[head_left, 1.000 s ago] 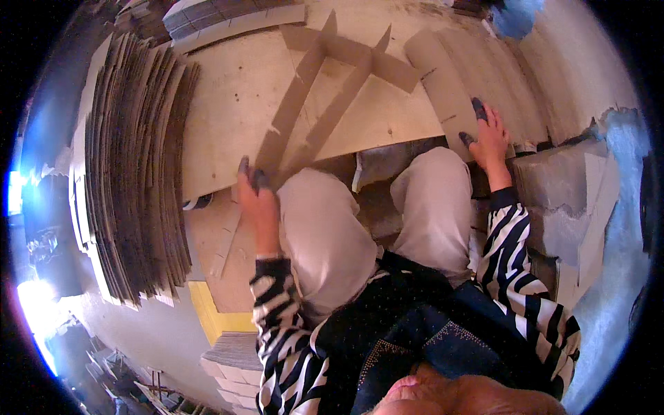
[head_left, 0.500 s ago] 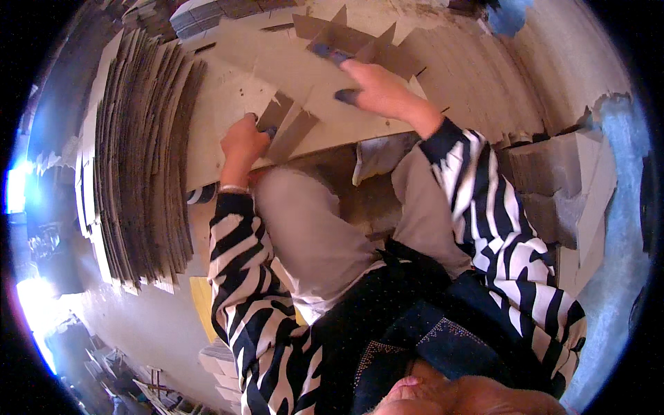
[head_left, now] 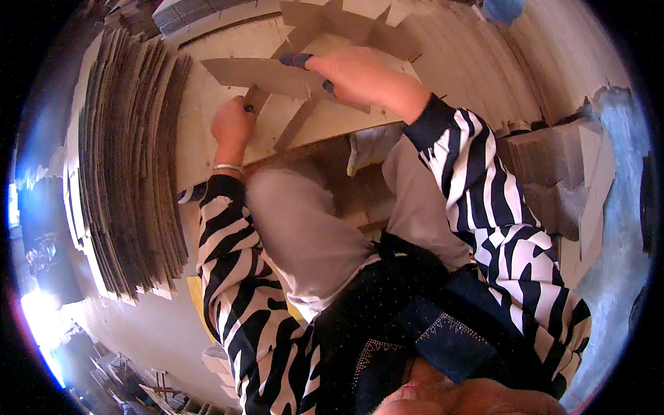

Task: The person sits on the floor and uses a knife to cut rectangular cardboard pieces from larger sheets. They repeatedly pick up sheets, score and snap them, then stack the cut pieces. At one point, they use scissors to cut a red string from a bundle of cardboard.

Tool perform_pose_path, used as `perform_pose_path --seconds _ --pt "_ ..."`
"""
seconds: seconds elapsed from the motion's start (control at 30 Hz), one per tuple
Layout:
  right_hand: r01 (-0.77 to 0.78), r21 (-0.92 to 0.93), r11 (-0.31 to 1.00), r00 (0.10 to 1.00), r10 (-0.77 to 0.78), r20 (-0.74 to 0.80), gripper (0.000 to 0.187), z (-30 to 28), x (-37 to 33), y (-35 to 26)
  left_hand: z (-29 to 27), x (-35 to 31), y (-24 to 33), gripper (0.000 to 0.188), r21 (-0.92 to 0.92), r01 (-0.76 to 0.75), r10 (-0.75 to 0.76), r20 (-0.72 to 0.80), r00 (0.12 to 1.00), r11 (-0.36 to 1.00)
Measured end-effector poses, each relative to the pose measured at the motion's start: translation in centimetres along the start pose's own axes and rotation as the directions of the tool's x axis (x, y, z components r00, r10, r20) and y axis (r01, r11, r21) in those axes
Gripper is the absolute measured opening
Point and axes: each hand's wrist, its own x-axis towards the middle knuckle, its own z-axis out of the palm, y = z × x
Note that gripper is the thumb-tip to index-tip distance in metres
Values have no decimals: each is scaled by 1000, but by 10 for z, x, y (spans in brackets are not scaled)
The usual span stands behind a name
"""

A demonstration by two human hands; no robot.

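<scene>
Right hand (head_left: pixel 360 76): closed around the upper edge of a flat cardboard strip (head_left: pixel 266 75), thumb below and fingers curled over the top, holding it above the board.
Left hand (head_left: pixel 233 124): fingers curled in a loose fist, pinching the lower end of a narrow cardboard piece (head_left: pixel 254 100) that slants up under the strip.
Cardboard strip: long, tapering to a point at the left, lying roughly level between the two hands.
Worktop (head_left: pixel 207 131): pale wooden board in front of the knees, carrying slotted cardboard dividers (head_left: pixel 346 24) at its far edge.
Cardboard stack (head_left: pixel 128 166): many flat sheets standing on edge, left of the left hand, well apart from it.
Sleeves (head_left: pixel 477 180): black-and-white striped.
</scene>
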Motion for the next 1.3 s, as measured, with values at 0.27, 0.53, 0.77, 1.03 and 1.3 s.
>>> perform_pose_path --seconds 0.27,0.53,0.77,1.03,1.3 --pt "23 45 999 1000 -24 14 42 7 17 30 -37 -26 57 21 -34 -301 290 -186 939 953" --pt "-12 126 992 987 -8 158 39 63 -21 21 0 -53 58 20 -100 -346 358 143 923 933" --pt "-171 143 975 983 159 87 38 77 -57 34 -41 -49 61 28 -243 -289 329 143 934 926" --pt "-731 -350 586 680 668 -303 44 54 -203 137 -29 23 58 39 -18 -27 27 -13 1000 999" --pt "-601 -31 798 675 487 -555 24 -28 -167 160 -4 50 55 30 6 59 -59 214 975 998"
